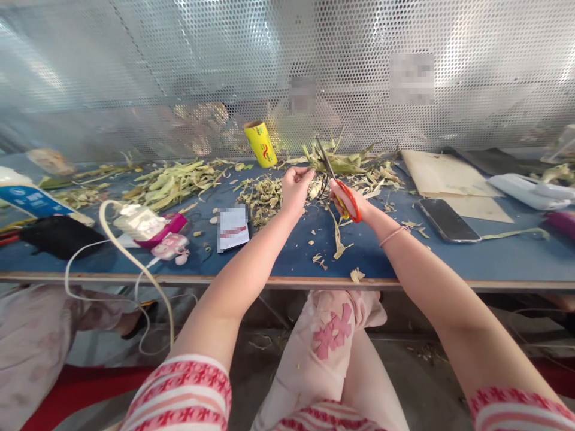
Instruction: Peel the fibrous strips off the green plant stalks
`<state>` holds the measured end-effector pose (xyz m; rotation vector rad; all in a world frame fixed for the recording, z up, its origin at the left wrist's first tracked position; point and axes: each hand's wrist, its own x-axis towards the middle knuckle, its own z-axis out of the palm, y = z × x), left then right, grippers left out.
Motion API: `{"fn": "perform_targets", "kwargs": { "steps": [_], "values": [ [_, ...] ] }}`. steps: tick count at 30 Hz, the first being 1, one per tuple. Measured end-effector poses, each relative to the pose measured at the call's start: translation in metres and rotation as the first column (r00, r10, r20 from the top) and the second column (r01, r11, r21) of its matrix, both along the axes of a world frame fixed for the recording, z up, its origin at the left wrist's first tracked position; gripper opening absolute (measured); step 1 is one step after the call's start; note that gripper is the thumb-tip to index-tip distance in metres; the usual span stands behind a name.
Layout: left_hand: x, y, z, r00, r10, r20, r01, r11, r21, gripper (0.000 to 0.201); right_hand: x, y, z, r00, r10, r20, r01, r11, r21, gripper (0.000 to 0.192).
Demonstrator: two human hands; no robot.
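Observation:
My right hand (348,197) is closed around a pair of scissors (349,200) with orange-red handles. The dark blades point up and away, slightly apart, beside dried plant stalks (350,160). Some yellow also shows at the handles. My left hand (295,190) is pinched, its fingertips just left of the blades. What it pinches is too small to make out. Short cut bits of dried plant (260,200) lie heaped beside and under my left hand. One long dry strip (338,233) lies on the blue table below the scissors.
A yellow cardboard tube (260,143) stands by the perforated metal wall (215,72). More stalks (179,185) lie left, near a power bank-like device (153,224) with cables, a black pouch (58,236) and a card (233,228). Rightward are a phone (448,220) and cardboard sheets (449,173).

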<state>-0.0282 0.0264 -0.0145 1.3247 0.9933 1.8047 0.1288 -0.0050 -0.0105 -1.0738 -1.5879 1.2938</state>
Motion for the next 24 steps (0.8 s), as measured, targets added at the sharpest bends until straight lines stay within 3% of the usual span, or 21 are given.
{"fn": "perform_targets", "kwargs": {
  "steps": [5, 11, 18, 24],
  "values": [
    [0.000, 0.004, -0.002, 1.000, 0.024, -0.021, -0.023, 1.000, 0.007, 0.020, -0.004, -0.005, 0.000, 0.995, -0.049, 0.084, 0.043, 0.996, 0.073, 0.064],
    [0.000, 0.005, -0.005, 0.996, 0.087, -0.015, -0.087, 0.995, 0.041, 0.027, -0.010, -0.009, 0.004, 0.997, -0.054, 0.063, 0.053, 0.999, 0.009, 0.062],
    [-0.001, 0.003, -0.006, 0.992, 0.071, -0.108, -0.058, 0.991, 0.118, 0.036, -0.013, -0.017, 0.010, 0.995, -0.084, 0.053, 0.084, 0.996, 0.001, 0.062],
    [0.000, -0.002, -0.004, 0.989, 0.062, -0.134, -0.042, 0.988, 0.148, 0.036, -0.012, -0.021, 0.017, 0.973, -0.176, 0.150, 0.176, 0.984, 0.017, 0.064]
  ]
}}
